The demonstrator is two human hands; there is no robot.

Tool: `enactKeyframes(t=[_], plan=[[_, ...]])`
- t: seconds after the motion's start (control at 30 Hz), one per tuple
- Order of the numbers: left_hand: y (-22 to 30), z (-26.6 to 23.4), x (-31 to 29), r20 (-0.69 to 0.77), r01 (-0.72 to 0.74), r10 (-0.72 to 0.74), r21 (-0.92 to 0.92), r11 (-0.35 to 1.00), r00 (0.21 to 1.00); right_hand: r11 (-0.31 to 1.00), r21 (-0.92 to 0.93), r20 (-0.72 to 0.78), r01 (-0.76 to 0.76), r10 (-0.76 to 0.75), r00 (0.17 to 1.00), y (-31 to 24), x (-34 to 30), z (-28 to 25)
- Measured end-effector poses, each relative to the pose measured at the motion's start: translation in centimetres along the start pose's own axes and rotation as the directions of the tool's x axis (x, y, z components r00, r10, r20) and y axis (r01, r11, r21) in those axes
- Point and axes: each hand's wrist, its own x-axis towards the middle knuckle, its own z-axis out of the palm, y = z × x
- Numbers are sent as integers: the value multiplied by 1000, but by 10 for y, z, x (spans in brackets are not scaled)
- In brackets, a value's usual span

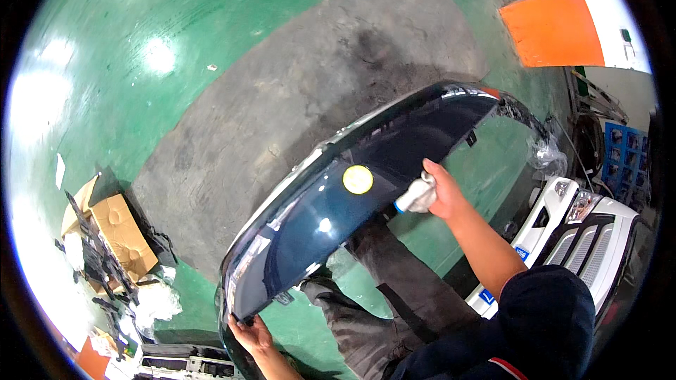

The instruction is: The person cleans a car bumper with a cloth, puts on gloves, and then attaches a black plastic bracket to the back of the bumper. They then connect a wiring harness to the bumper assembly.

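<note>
A dark, glossy car bumper [303, 207] stretches across the middle in front of my legs, curving from lower left to upper right. At its lower left end my left hand [253, 336] grips the edge, thumb on the dark surface. My right hand [445, 193] is closed on a crumpled white cloth [422, 195], held just on the near side of the bumper. A blue tip shows at the cloth's end; what it belongs to is hidden. On the bumper's top face lies a round yellow disc [358, 179], left of the cloth.
Beneath the bumper spreads a grey mat [282, 112] on a green floor [197, 21]. An open cardboard box [123, 236] and black parts lie at left. At right are a white car bumper [584, 239], clear plastic wrap [548, 155] and an orange-and-white panel [556, 26].
</note>
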Motion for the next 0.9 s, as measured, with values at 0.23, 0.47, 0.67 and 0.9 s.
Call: enactKeyframes(t=[0.23, 0.47, 0.67, 0.9], plan=[[6, -4, -79, -17, -46, 46, 9, 999, 999, 995, -42, -169, -89, 80, 982, 3, -52, -36], [47, 17, -28, -8, -3, 4, 130, 992, 1000, 994, -105, 71, 7, 0, 997, 7, -18, 1], [68, 92, 56, -4, -23, 25, 224, 974, 1000, 987, -131, 64, 97, -89, 994, 5, 76, 98], [91, 216, 170, 46, -234, 230, 177, 956, 972, 988, -55, 168, 141, -130, 977, -9, 216, 203]])
